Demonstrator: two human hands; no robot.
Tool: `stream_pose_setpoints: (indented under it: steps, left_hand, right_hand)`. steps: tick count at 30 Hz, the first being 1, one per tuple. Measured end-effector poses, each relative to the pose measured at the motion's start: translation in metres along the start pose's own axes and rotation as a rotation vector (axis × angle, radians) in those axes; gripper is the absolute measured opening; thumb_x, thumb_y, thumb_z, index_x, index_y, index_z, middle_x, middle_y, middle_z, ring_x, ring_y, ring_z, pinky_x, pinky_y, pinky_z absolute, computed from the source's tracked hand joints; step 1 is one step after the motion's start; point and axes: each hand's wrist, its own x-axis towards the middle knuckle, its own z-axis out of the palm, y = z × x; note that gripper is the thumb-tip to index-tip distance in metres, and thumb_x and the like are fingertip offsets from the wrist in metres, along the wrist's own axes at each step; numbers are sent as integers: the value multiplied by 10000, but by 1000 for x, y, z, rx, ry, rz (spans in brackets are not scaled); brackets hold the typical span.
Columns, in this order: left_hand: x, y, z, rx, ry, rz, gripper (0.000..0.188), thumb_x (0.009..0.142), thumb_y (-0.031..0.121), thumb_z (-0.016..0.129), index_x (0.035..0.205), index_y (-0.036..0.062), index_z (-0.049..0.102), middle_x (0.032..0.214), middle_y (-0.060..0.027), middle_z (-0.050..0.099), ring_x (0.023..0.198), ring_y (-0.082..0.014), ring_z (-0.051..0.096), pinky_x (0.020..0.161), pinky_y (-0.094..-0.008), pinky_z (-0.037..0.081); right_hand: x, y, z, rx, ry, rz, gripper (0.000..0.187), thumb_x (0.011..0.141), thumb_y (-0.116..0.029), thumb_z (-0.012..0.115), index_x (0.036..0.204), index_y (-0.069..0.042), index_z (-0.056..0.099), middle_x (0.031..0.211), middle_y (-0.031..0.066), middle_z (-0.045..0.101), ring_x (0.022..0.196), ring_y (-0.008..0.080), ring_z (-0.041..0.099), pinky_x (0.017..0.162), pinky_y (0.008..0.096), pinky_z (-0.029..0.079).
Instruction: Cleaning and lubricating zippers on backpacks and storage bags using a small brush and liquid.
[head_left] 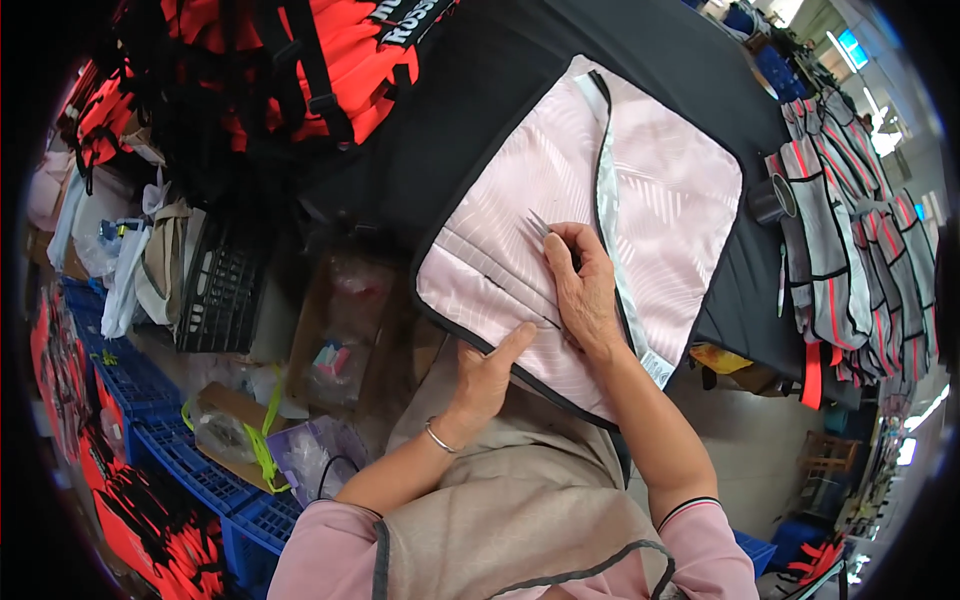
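A pale pink fabric panel [680, 190] with black bound edges lies tilted on the black-covered table, partly over its near edge. A black-edged slit with a pale strip runs down it, and a white label [656, 369] shows near its lower right edge. My right hand [583, 290] rests above the panel, closed round small metal thread snips [539, 222]; their two pointed tips stick out past the fingers, slightly apart. My left hand [484, 380] pinches the panel's near edge, thumb on top and fingers hidden beneath.
Red-and-black strapped goods [350, 70] are piled at the far left of the black table cover [470, 100]. Grey pieces with red stripes [830, 230] lie stacked at the right, beside a dark cup [770, 200]. Blue crates [190, 450] and a cardboard box [335, 330] stand at the lower left.
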Motion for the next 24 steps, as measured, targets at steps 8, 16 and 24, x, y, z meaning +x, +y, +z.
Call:
stream_pose_setpoints:
  steps: [8, 16, 24]
  left_hand:
    - [8, 5, -9, -214, -74, -51, 498, 829, 28, 755, 1279, 49, 541, 1196, -29, 602, 1079, -141, 572, 963, -299, 453]
    - [8, 5, -6, -209, -70, -64, 468, 829, 32, 757, 1255, 54, 566, 1161, -9, 609, 1068, -124, 566, 949, -284, 450]
    - [8, 4, -4, -227, -49, -48, 464, 827, 29, 755, 1251, 56, 569, 1155, -10, 611, 1050, -127, 573, 951, -285, 448]
  right_hand:
    - [-57, -46, -51, -393, 100, -259, 182, 862, -105, 718, 979, -3, 624, 831, 69, 620, 746, 154, 579, 683, 277, 469]
    - [-71, -44, -47, -874, 38, -677, 272, 728, -180, 802, 932, -81, 652, 828, 36, 625, 719, 213, 568, 624, 335, 424]
    - [-70, -45, -45, -923, 28, -706, 274, 725, -197, 802, 936, -89, 665, 836, 17, 623, 733, 190, 561, 634, 326, 410]
